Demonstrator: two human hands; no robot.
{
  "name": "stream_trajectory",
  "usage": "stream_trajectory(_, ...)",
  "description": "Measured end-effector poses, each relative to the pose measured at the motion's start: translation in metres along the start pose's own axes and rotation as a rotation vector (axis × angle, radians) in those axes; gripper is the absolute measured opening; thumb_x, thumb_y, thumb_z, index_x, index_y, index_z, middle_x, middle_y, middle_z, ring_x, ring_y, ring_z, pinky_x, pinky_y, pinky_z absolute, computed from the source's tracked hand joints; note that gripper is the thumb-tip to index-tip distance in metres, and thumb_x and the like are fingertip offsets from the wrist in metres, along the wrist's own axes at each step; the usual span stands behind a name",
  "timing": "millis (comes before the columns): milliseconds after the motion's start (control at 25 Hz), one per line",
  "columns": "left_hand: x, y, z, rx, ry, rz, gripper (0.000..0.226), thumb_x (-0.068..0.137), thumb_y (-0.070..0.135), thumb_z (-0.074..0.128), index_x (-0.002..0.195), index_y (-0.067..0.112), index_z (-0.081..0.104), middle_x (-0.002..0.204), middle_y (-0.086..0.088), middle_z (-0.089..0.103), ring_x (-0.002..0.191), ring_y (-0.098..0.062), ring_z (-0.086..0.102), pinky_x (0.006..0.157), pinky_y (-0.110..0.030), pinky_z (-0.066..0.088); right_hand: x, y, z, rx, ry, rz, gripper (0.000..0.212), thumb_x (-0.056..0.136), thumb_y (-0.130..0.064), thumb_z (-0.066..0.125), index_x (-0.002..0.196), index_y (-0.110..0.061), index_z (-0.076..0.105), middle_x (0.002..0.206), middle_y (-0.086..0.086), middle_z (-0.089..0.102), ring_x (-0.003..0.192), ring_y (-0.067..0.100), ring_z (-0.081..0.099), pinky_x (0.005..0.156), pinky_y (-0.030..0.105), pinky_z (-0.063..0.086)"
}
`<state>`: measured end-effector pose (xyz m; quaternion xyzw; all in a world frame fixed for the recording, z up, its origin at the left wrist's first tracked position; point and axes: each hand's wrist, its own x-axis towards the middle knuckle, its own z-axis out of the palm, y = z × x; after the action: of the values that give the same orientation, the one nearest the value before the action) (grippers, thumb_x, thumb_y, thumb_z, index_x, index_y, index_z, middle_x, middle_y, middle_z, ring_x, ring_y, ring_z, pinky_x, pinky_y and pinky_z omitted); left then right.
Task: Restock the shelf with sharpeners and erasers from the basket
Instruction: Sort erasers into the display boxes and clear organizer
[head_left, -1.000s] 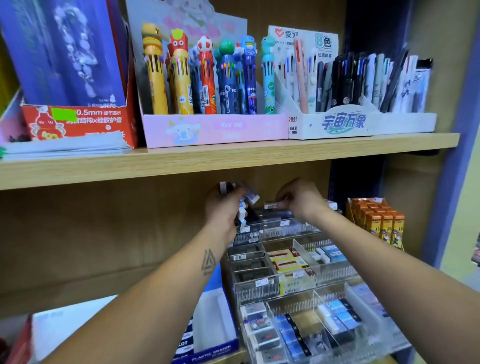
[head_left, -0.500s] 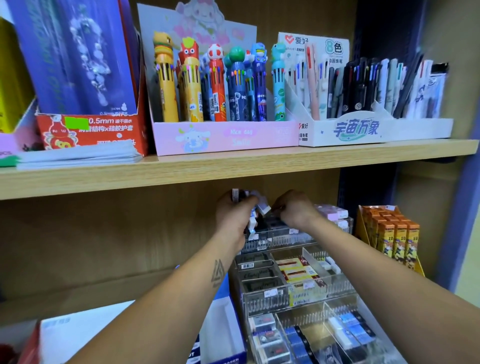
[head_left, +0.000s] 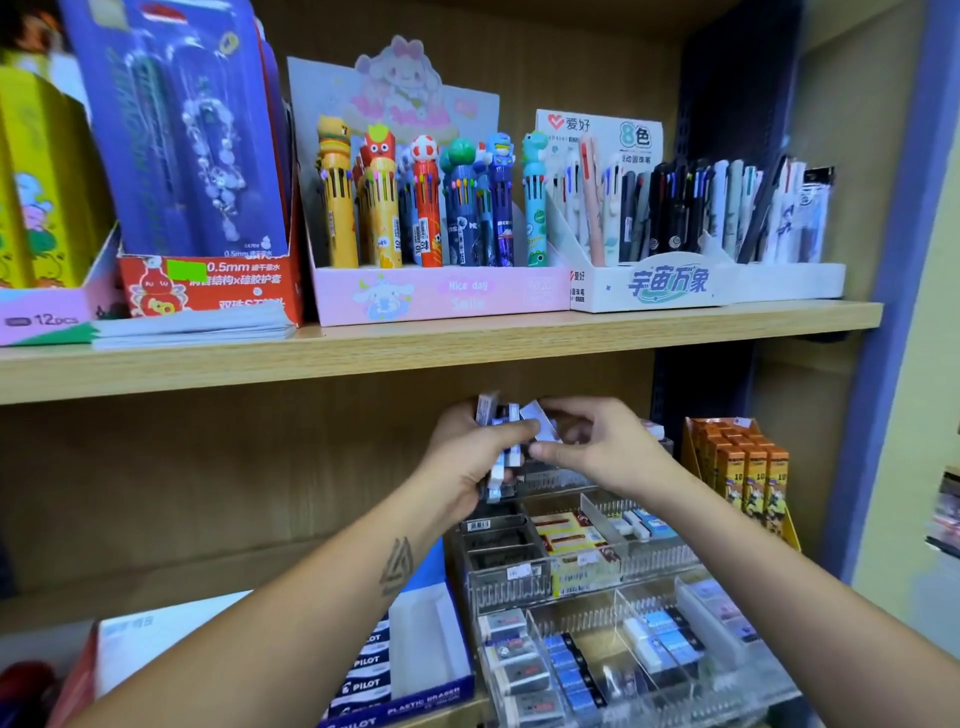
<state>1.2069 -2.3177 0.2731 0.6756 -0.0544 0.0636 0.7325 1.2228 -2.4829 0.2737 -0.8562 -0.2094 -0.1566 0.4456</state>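
White erasers (head_left: 500, 447), seemingly, between hands.

A light wooden shelf board (head_left: 467, 345) runs across the view from nine o'clock to three o'clock, its front edge pale and smooth. Behind it, a brown wood-grain back panel (head_left: 182, 478) fills the unit above and below the board. At three o'clock stands a blue-violet upright post (head_left: 883, 312), with a dark perforated metal strip (head_left: 737, 104) just inside it. Even, soft light falls throughout.
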Motion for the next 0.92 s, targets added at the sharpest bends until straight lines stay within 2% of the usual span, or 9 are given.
stream_trajectory(80, -0.008, -0.002, -0.003, 0.034, -0.057, -0.036, 0.016, 0.079, 0.008, 0.080, 0.092, 0.008, 0.070, 0.076, -0.008, 0.073, 0.057, -0.017, 0.062, 0.045, -0.022, 0.042, -0.010, -0.006, -0.006, -0.097, -0.046, -0.056, 0.063, 0.075, -0.026, 0.085, 0.130, -0.035, 0.056, 0.090, -0.015, 0.061, 0.066, 0.008, 0.052, 0.062, 0.020, 0.043)
stream_trajectory(160, -0.016, -0.005, -0.006, 0.042, -0.124, -0.065, 0.016, 0.080, 0.007, 0.079, 0.094, 0.007, 0.071, 0.080, -0.012, 0.072, 0.060, -0.019, 0.060, 0.044, -0.021, 0.040, -0.019, -0.007, -0.014, -0.132, -0.102, -0.099, 0.062, 0.073, -0.021, 0.087, 0.129, -0.032, 0.061, 0.105, -0.006, 0.062, 0.061, 0.002, 0.051, 0.061, 0.018, 0.045)
stream_trajectory(200, -0.020, -0.008, -0.006, 0.028, -0.155, -0.078, 0.015, 0.081, 0.005, 0.077, 0.094, 0.006, 0.071, 0.080, -0.013, 0.070, 0.058, -0.019, 0.058, 0.042, -0.020, 0.038, -0.023, -0.006, -0.017, -0.133, -0.125, -0.091, 0.057, 0.072, -0.019, 0.087, 0.124, -0.028, 0.065, 0.105, -0.002, 0.064, 0.061, 0.001, 0.051, 0.061, 0.018, 0.047)
stream_trajectory(280, -0.029, -0.013, -0.003, -0.008, -0.190, -0.095, 0.014, 0.082, 0.000, 0.074, 0.093, 0.006, 0.069, 0.078, -0.015, 0.067, 0.054, -0.019, 0.054, 0.039, -0.019, 0.035, -0.038, -0.004, -0.025, -0.082, -0.122, -0.026, 0.049, 0.070, -0.015, 0.089, 0.114, -0.021, 0.067, 0.098, 0.007, 0.066, 0.063, 0.006, 0.054, 0.063, 0.029, 0.052)
stream_trajectory(400, -0.042, -0.022, 0.012, -0.026, -0.170, -0.110, 0.014, 0.083, -0.006, 0.068, 0.092, 0.005, 0.066, 0.073, -0.016, 0.065, 0.047, -0.018, 0.053, 0.037, -0.018, 0.034, -0.066, 0.005, -0.037, 0.184, -0.054, 0.123, 0.047, 0.068, -0.005, 0.089, 0.103, -0.007, 0.057, 0.087, 0.018, 0.063, 0.062, 0.025, 0.065, 0.057, 0.031, 0.054)
stream_trajectory(520, -0.052, -0.033, 0.028, -0.036, -0.135, -0.126, 0.015, 0.083, -0.008, 0.066, 0.092, 0.004, 0.065, 0.069, -0.014, 0.065, 0.046, -0.017, 0.054, 0.037, -0.019, 0.035, -0.086, 0.022, -0.048, 0.382, 0.036, 0.233, 0.035, 0.074, -0.009, 0.084, 0.094, -0.004, 0.056, 0.067, 0.014, 0.063, 0.063, 0.033, 0.069, 0.060, 0.039, 0.059)
stream_trajectory(600, -0.057, -0.041, 0.038, -0.038, -0.119, -0.128, 0.015, 0.083, -0.008, 0.065, 0.092, 0.003, 0.065, 0.072, -0.016, 0.067, 0.046, -0.017, 0.055, 0.037, -0.019, 0.036, -0.099, 0.031, -0.055, 0.495, 0.055, 0.290, 0.027, 0.079, -0.008, 0.080, 0.100, -0.004, 0.063, 0.069, 0.015, 0.067, 0.063, 0.031, 0.069, 0.062, 0.036, 0.059)
stream_trajectory(760, -0.061, -0.055, 0.061, 0.008, -0.064, -0.094, 0.015, 0.080, -0.009, 0.067, 0.088, 0.003, 0.066, 0.076, -0.020, 0.065, 0.048, -0.019, 0.055, 0.040, -0.020, 0.039, -0.118, 0.048, -0.069, 0.666, 0.042, 0.360, 0.032, 0.085, 0.010, 0.068, 0.114, -0.004, 0.069, 0.099, 0.025, 0.072, 0.085, 0.035, 0.073, 0.075, 0.033, 0.062)
stream_trajectory(920, -0.060, -0.068, 0.077, 0.094, -0.029, 0.004, 0.014, 0.076, -0.006, 0.067, 0.089, -0.003, 0.062, 0.066, -0.013, 0.057, 0.050, -0.020, 0.050, 0.050, -0.029, 0.038, -0.124, 0.065, -0.075, 0.613, 0.033, 0.323, 0.037, 0.085, 0.017, 0.063, 0.119, 0.002, 0.063, 0.101, 0.027, 0.072, 0.091, 0.038, 0.073, 0.076, 0.031, 0.061)
